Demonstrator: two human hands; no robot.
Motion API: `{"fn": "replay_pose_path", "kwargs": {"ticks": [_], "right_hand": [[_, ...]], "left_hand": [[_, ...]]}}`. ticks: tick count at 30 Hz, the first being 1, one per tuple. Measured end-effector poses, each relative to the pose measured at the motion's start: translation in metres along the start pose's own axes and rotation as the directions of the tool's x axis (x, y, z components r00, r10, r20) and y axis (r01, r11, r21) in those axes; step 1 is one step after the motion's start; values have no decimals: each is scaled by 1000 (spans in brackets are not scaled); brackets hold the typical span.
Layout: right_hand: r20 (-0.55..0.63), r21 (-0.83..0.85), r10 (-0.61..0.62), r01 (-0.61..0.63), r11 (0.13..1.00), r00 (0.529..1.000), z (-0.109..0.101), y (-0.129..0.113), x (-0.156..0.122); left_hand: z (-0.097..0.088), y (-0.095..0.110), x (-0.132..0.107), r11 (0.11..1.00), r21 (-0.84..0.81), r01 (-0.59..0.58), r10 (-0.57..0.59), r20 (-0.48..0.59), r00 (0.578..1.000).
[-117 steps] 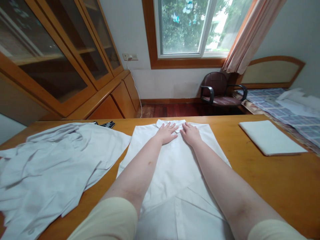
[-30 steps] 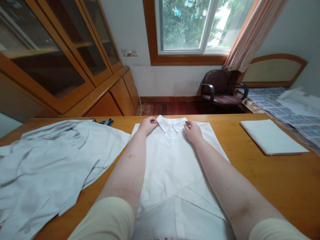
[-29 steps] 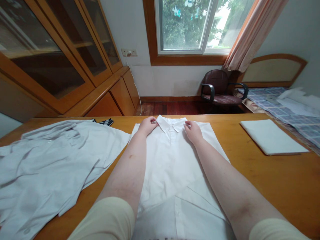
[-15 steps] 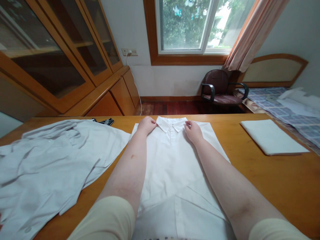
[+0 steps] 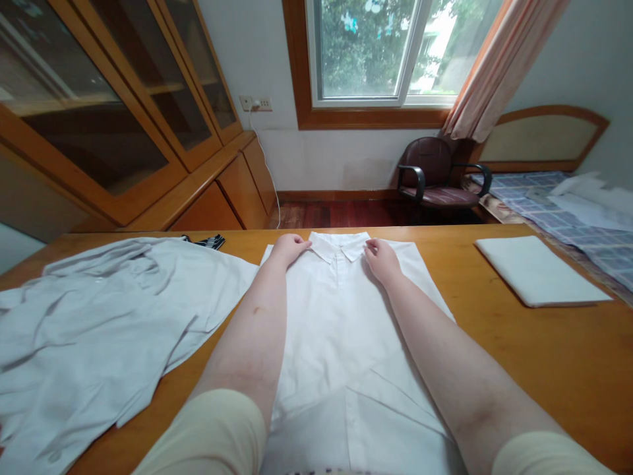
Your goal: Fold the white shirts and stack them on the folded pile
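A white shirt (image 5: pixel 341 330) lies flat and partly folded on the wooden table (image 5: pixel 534 356), collar (image 5: pixel 340 243) at the far edge. My left hand (image 5: pixel 288 249) rests at the left collar point with its fingers curled and pinching the fabric. On the right side, my right hand (image 5: pixel 382 259) pinches the other collar tip between thumb and fingers. Both forearms stretch over the shirt's body.
A crumpled pale grey shirt (image 5: pixel 103 316) covers the table's left part, a dark striped item (image 5: pixel 208 241) behind it. A folded white cloth (image 5: pixel 537 270) lies at the right. Wooden cabinets (image 5: pixel 123 112) stand left; a chair (image 5: pixel 435 178) and a bed (image 5: pixel 568 211) beyond.
Earlier both hands lay flat together over the collar's middle. They have since moved apart to the two collar tips and closed on them. In the last second little has shifted.
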State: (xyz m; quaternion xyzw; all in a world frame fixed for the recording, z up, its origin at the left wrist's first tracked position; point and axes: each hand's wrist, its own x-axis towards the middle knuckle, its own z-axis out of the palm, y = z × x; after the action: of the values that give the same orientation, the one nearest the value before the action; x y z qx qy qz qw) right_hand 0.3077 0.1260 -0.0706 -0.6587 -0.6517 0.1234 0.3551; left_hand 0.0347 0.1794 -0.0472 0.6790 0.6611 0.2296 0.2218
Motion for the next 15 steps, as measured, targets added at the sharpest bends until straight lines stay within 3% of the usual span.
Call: {"fn": "replay_pose_path", "kwargs": {"ticks": [6,11,15], "right_hand": [[3,0,2,-2,1000,1000,0,1,0],[-8,-78,-25,25,997,1000,-1,-1,-1],[15,-179,-94,95,979,995,-2,-10,-5]], "left_hand": [[5,-1,3,996,91,17,-14,-34,999],[6,3,4,986,114,-120,129,-71,989],[10,23,-1,962,205,-182,217,-163,963]]}}
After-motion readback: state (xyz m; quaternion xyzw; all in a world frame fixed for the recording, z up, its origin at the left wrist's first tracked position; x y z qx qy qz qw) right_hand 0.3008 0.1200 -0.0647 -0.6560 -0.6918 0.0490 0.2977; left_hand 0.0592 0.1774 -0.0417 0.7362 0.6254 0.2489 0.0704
